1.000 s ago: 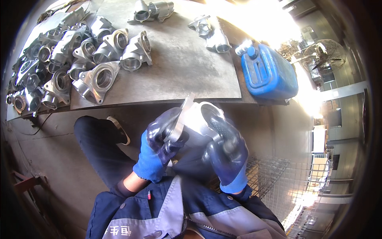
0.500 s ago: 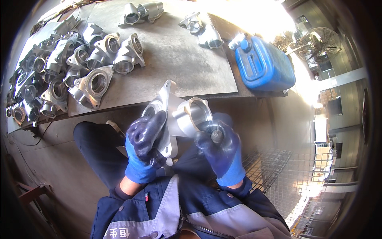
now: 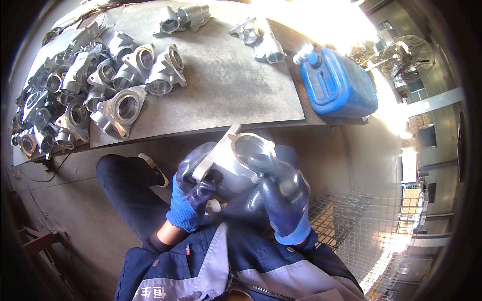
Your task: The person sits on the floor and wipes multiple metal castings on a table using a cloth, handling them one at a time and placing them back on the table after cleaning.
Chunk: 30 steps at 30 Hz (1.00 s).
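Observation:
A silvery cast metal housing (image 3: pixel 228 160) with a flange and a wide round bore is held up over my lap. My left hand (image 3: pixel 198 170), in a dark-coated blue glove, is closed round its flange side. At the bore's right rim is my gloved right hand (image 3: pixel 281 185), fingers curled, with the forefinger lying over the opening. A small grey tool (image 3: pixel 288 186) shows blurred in that hand; its kind and tip cannot be made out. The fingers hide part of the housing's lower right side.
Many similar castings (image 3: pixel 123 108) crowd the left of the metal-topped table (image 3: pixel 226 85); more castings (image 3: pixel 183 19) lie at its far side. A blue plastic jerrycan (image 3: pixel 336 83) stands at the right end. Wire mesh (image 3: pixel 346 215) is at my right, with a fan (image 3: pixel 406 57) beyond.
The housing has been turned, so its bore now faces more upward and the flange is edge-on. My left hand has shifted right along with it. My right hand has rotated, its forefinger moving over the bore.

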Each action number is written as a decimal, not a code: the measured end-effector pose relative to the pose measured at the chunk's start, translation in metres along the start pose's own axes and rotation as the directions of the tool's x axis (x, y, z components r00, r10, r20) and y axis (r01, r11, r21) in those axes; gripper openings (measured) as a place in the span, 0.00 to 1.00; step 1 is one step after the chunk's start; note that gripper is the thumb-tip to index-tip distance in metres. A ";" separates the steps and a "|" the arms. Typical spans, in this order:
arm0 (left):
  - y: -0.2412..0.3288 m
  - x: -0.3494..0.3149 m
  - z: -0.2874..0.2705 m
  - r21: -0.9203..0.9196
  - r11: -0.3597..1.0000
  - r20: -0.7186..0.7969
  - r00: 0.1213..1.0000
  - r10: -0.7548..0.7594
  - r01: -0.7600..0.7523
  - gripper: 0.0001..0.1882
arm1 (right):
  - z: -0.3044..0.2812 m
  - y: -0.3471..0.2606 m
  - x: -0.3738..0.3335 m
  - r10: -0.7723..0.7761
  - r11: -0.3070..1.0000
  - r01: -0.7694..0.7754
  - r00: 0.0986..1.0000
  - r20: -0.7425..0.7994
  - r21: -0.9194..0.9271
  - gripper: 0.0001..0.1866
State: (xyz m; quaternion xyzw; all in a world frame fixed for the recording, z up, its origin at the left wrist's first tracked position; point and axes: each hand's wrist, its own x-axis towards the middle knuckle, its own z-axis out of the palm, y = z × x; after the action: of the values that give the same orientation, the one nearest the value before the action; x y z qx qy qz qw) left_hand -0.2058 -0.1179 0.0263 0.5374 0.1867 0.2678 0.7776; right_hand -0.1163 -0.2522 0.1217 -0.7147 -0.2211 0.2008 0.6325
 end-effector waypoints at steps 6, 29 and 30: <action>0.000 0.008 0.001 0.161 0.967 -0.036 0.980 -0.194 0.198 0.18 | -0.023 0.015 0.002 -0.001 0.989 0.018 0.994 -0.109 0.147 0.15; -0.129 0.185 0.010 0.889 -0.240 0.457 0.759 0.463 -0.390 0.39 | -0.069 0.145 0.052 0.263 0.944 -0.266 0.964 0.039 0.198 0.20; -0.131 0.181 0.018 0.879 -0.298 0.470 0.779 0.415 -0.371 0.38 | -0.068 0.151 0.058 0.265 0.946 -0.270 0.963 0.051 0.181 0.20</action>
State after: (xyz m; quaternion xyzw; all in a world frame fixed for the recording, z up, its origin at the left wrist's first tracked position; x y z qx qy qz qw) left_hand -0.0246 -0.0556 -0.0904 0.9470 0.1404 0.2879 -0.0256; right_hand -0.0203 -0.2903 -0.0209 -0.6729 -0.1107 0.3139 0.6606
